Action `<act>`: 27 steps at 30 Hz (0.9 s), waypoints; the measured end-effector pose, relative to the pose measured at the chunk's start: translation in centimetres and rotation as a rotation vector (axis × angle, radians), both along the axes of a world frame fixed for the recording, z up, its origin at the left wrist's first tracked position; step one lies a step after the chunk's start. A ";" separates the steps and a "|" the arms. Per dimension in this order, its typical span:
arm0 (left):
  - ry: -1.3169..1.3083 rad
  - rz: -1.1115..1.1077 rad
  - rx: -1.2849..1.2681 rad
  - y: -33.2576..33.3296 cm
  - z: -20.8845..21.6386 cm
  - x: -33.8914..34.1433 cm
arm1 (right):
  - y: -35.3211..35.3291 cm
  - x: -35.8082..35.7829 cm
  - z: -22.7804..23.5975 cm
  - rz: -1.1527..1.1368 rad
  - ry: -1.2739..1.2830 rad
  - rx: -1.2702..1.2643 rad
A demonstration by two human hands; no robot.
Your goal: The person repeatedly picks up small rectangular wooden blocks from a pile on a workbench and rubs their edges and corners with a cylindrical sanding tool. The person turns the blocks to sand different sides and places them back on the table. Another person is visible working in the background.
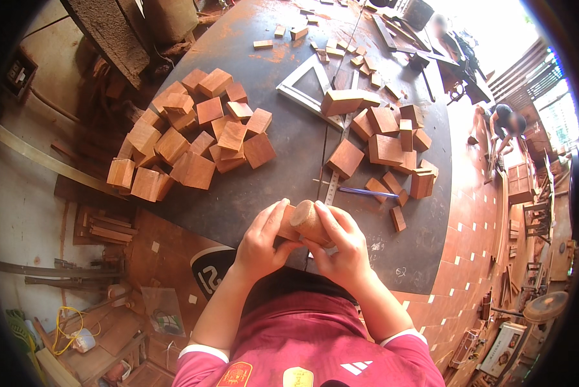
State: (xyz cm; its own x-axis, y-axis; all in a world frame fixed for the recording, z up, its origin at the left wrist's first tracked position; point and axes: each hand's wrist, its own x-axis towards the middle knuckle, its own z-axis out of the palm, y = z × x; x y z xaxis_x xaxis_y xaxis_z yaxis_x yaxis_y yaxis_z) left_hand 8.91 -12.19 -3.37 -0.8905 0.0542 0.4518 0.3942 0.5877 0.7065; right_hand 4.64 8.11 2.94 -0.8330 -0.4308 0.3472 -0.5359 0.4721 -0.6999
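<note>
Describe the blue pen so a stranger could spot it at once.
On the dark round worktable, look at the right-hand heap of reddish wooden blocks. Just below it, beside the steel ruler, lies the blue pen. It is the only thin blue thing among brown wood.

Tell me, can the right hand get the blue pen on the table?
Probably yes. The blue pen lies in the open just beyond the right hand, nothing between them, but that hand would first have to let go of the wooden piece.

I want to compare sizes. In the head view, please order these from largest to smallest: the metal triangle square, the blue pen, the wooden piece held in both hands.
1. Metal triangle square, clearly largest.
2. Wooden piece and blue pen: unsure. The piece is nearer the camera and partly hidden by the left hand and right hand.
</note>
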 end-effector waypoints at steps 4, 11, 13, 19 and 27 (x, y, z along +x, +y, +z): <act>-0.001 -0.002 0.003 0.0 0.1 0.0 | 0.0 0.0 -0.1 0.000 0.003 0.003; -0.006 -0.002 0.012 0.0 0.1 0.0 | -0.1 0.0 0.1 -0.002 0.001 -0.001; -0.005 -0.003 0.013 0.0 0.1 0.0 | 0.0 0.0 0.1 -0.003 0.001 0.001; 0.003 -0.002 0.003 0.0 -0.1 0.0 | 0.0 0.0 0.0 0.002 0.000 0.000; -0.005 0.000 0.002 0.0 0.0 0.0 | 0.0 0.0 0.1 0.001 0.003 0.002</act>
State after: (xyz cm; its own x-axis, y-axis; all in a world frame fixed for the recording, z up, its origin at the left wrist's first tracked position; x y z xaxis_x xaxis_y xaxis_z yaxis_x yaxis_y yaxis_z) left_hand 8.92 -12.21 -3.40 -0.8925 0.0532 0.4478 0.3908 0.5867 0.7093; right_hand 4.61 8.07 3.01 -0.8317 -0.4321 0.3487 -0.5381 0.4727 -0.6978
